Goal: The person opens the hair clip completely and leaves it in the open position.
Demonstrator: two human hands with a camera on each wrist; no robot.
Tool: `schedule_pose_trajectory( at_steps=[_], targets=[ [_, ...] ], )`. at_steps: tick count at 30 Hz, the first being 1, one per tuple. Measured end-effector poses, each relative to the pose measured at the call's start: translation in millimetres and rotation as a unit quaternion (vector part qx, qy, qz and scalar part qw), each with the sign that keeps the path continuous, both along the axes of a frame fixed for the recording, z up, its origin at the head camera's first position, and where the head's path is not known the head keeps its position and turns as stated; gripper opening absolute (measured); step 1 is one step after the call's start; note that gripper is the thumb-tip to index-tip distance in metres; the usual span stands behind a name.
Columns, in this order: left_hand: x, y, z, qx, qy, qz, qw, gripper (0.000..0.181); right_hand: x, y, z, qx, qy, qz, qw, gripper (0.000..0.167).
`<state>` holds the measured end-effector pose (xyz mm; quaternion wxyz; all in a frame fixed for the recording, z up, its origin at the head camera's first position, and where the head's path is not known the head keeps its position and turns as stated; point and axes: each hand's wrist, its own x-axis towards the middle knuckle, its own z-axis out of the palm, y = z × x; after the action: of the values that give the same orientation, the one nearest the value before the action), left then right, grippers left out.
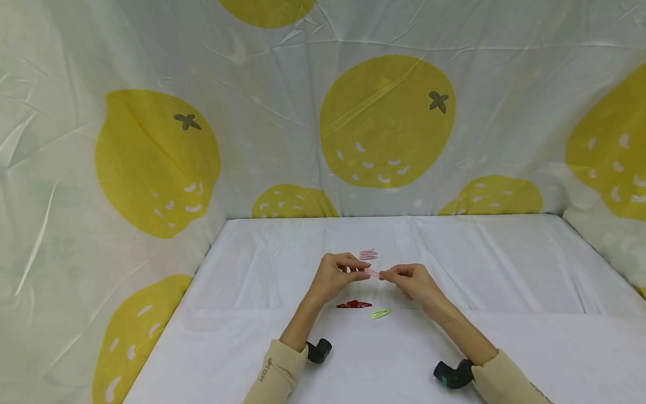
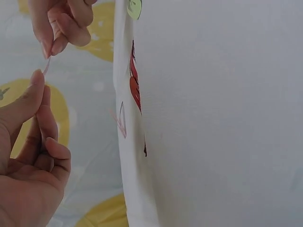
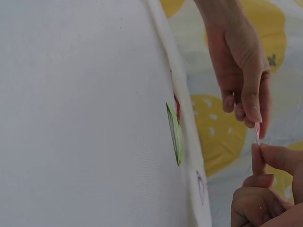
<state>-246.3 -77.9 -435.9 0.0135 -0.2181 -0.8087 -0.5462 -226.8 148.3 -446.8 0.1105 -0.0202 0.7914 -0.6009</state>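
Observation:
Between the two hands, above the white table, is a small pink hair clip (image 1: 372, 273) (image 2: 47, 66) (image 3: 257, 132). The left hand (image 1: 337, 276) (image 2: 31, 146) (image 3: 244, 71) pinches one end of it between thumb and fingers. Its other end is pinched by the thumb and index finger of the right hand (image 1: 415, 283) (image 2: 64, 23) (image 3: 265, 189). Just beyond the hands lie several pink clips (image 1: 368, 255). Nearer the person, red clips (image 1: 355, 304) (image 2: 135, 87) and a green clip (image 1: 381, 314) (image 2: 134, 7) (image 3: 175, 135) rest on the cloth.
A white cloth covers the table (image 1: 227, 348). Behind it and at the sides hangs a pale curtain (image 1: 272, 140) printed with yellow lemons. Black devices (image 1: 319, 350) are strapped at both wrists, by the beige sleeves (image 1: 280, 367).

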Motion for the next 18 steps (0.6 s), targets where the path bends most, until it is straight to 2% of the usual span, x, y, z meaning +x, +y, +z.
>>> schedule_pose_trajectory(
  at_steps=[7,13,18],
  targets=[
    [-0.5,1.4,-3.1,0.01,-0.006,0.008,0.9999,0.009,1.5,-1.2,-2.0,-0.026,0.003,0.004,0.9996,0.028],
    [-0.8,0.3,-5.8,0.032,-0.02,0.011,0.9992,0.01,1.7,-0.3,-2.5,-0.09,0.005,0.035,0.9954,0.023],
    [-1.9,-0.7,-7.8,0.046,-0.03,0.005,0.9985,0.012,1.9,0.2,-3.2,-0.114,0.013,0.054,0.9919,0.017]
  ],
)
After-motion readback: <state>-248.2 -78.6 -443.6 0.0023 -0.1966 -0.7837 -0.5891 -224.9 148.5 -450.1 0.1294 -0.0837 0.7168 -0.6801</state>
